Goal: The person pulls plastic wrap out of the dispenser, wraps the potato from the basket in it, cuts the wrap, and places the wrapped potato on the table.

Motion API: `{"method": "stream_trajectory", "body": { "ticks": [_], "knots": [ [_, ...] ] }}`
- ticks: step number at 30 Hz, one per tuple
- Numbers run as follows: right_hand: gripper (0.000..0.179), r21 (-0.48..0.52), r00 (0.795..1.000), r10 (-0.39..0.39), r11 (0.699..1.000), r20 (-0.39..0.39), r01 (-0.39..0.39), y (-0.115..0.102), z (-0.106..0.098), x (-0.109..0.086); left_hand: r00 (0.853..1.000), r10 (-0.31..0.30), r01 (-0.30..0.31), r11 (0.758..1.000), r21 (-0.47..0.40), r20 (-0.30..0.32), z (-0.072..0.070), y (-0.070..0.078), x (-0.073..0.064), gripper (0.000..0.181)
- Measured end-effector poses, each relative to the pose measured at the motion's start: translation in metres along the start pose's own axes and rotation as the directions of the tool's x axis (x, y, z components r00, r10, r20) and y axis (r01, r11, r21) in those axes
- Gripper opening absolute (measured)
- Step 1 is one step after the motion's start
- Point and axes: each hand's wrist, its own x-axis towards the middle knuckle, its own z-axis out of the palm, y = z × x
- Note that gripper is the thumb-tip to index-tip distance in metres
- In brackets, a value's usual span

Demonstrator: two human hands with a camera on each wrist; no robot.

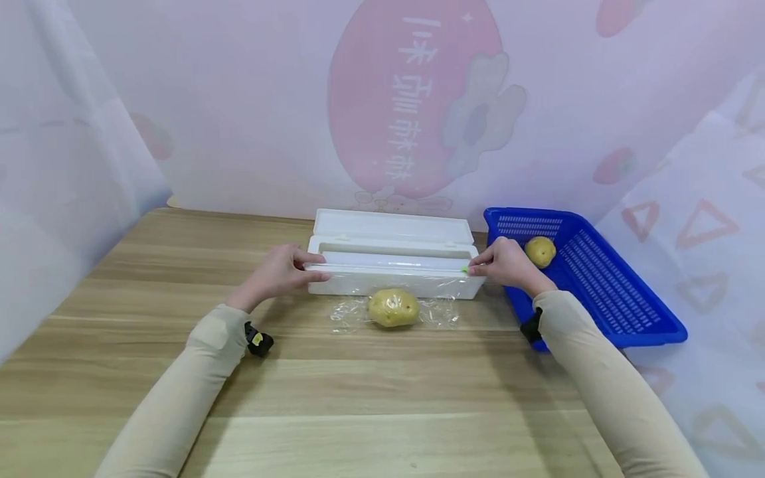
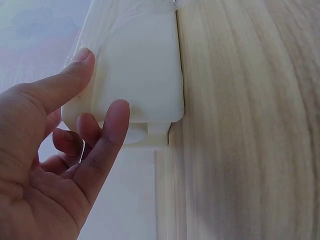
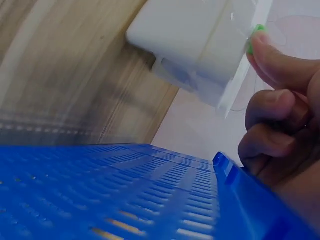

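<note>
A white cling film dispenser [image 1: 394, 284] stands on the table with its lid raised at the back and a film roll [image 1: 394, 260] inside. My left hand [image 1: 293, 271] grips the dispenser's left end, thumb at the front edge. At the right end, my right hand [image 1: 505, 264] pinches the small green slider [image 3: 256, 39] of the cutter rail [image 1: 388, 269], its other fingers curled. Clear film [image 1: 439, 312] hangs down the front and spreads on the table. A potato [image 1: 393, 308] lies before the dispenser, with film over it.
On the right, a blue plastic basket [image 1: 648, 325] stands close beside my right wrist, with another potato [image 1: 540, 251] inside. The wooden table [image 1: 358, 398] runs back to a printed cloth [image 1: 251, 119], which also hangs at both sides.
</note>
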Motion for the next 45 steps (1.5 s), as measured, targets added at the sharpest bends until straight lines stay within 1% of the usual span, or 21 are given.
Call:
{"method": "stream_trajectory", "body": {
  "ticks": [5, 8, 14, 15, 23, 27, 30, 34, 40, 45],
  "knots": [
    [0.013, 0.006, 1.000, -0.005, 1.000, 0.001, 0.005, 0.003, 0.001, 0.002, 1.000, -0.023, 0.023, 1.000, 0.012, -0.005, -0.003, -0.003, -0.001, 0.043],
    [0.013, -0.014, 1.000, -0.009, 1.000, -0.007, 0.009, 0.002, 0.001, 0.001, 1.000, -0.025, 0.025, 1.000, 0.003, 0.005, -0.004, -0.003, -0.002, 0.045],
    [0.015, 0.015, 0.999, 0.023, 1.000, 0.030, -0.023, -0.001, -0.002, -0.001, 0.999, -0.038, 0.039, 0.999, -0.026, 0.020, -0.004, -0.004, -0.003, 0.046],
    [0.016, 0.022, 0.999, 0.033, 0.999, 0.034, -0.034, -0.001, -0.002, -0.002, 0.999, -0.039, 0.040, 0.999, -0.025, 0.021, -0.004, -0.004, -0.003, 0.047],
    [0.018, 0.051, 0.999, 0.038, 0.998, 0.033, -0.040, 0.001, -0.002, -0.004, 0.999, -0.035, 0.034, 0.999, 0.007, 0.016, -0.005, -0.003, -0.003, 0.048],
    [0.017, 0.040, 0.999, 0.029, 0.999, 0.034, -0.030, 0.002, -0.003, -0.004, 0.999, -0.032, 0.032, 0.999, 0.004, 0.016, -0.005, -0.001, -0.004, 0.047],
    [0.016, 0.015, 1.000, 0.007, 1.000, 0.029, -0.007, 0.002, -0.004, -0.004, 0.999, -0.032, 0.033, 0.999, -0.009, 0.013, -0.006, 0.000, -0.005, 0.046],
    [0.015, -0.006, 1.000, 0.000, 1.000, 0.030, 0.000, 0.002, -0.006, -0.005, 0.999, -0.033, 0.033, 0.999, -0.022, 0.013, -0.004, -0.001, -0.004, 0.047],
    [0.014, -0.009, 0.999, 0.025, 1.000, 0.026, -0.025, 0.003, -0.008, -0.009, 0.999, -0.030, 0.031, 0.999, -0.029, 0.021, -0.004, -0.001, -0.004, 0.047],
    [0.013, -0.023, 1.000, 0.024, 0.999, 0.015, -0.024, 0.000, -0.010, -0.009, 0.999, -0.034, 0.035, 0.999, -0.037, 0.019, -0.008, -0.002, -0.006, 0.045]
  ]
}}
